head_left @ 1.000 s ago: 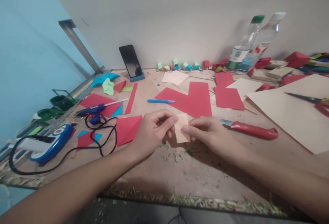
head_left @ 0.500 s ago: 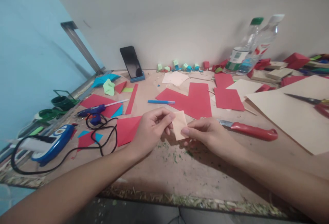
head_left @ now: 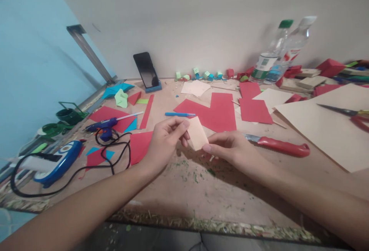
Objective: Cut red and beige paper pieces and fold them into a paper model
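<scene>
Pinching the small tan card (head_left: 197, 138) above the table (head_left: 184, 189), the left hand (head_left: 164, 143) grips its upper corner; the right hand (head_left: 230, 149) clamps the lower edge; keeping both grips near the edges seems best for a clean fold.

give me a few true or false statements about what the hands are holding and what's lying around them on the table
1. Both hands pinch one small beige paper piece. True: the left hand and the right hand hold the beige paper piece above the table.
2. The red-handled knife is in the right hand. False: the red-handled knife lies on the table beside that hand.
3. A blue pen lies beyond the hands, next to red paper. True: the blue pen is beside the red paper.
4. The phone lies flat on the table. False: the phone stands propped near the wall.
5. The glue gun is left of the hands. True: the glue gun lies there with its cord.
</scene>
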The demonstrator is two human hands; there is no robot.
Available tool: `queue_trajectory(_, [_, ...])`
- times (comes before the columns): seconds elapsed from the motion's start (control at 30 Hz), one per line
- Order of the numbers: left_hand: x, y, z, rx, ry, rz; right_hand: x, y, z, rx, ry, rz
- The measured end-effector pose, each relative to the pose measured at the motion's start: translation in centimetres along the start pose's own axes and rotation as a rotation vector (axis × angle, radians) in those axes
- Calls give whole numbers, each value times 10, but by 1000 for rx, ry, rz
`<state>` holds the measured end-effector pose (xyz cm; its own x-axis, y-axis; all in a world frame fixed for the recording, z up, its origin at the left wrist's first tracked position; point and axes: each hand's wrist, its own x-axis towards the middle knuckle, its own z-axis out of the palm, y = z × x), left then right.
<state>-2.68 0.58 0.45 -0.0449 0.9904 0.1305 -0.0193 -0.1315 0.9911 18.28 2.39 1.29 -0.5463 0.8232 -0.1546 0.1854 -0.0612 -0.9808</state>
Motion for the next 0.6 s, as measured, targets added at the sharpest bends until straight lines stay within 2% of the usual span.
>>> queue_trajectory(0.17, [6, -1, 1, -158, 28, -95, -3, -4, 0, -10, 34, -67])
queue_trajectory(0.4, [3, -1, 4, -164, 32, -131, -5, -4, 0, -69, 112, -114])
queue_trajectory(0.6, [4, -1, 4, -218, 23, -112, -6, -5, 1, -88, 100, -144])
